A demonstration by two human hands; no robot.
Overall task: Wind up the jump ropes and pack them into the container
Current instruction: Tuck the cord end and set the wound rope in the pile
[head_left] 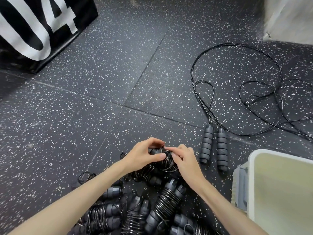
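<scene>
Hands, left (144, 155) and right (183, 160), both grip a wound jump rope (166, 162).

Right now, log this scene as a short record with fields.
left hand: grips the jump rope being wound
right hand: pinches its cord at the top
wound ropes: piled on the floor near the person
unwound rope: loose on the floor, handles side by side, left of the container
container: at right, open; no ropes seen inside its visible part
floor: dark speckled tiles
black box: top left, white "04"
</scene>
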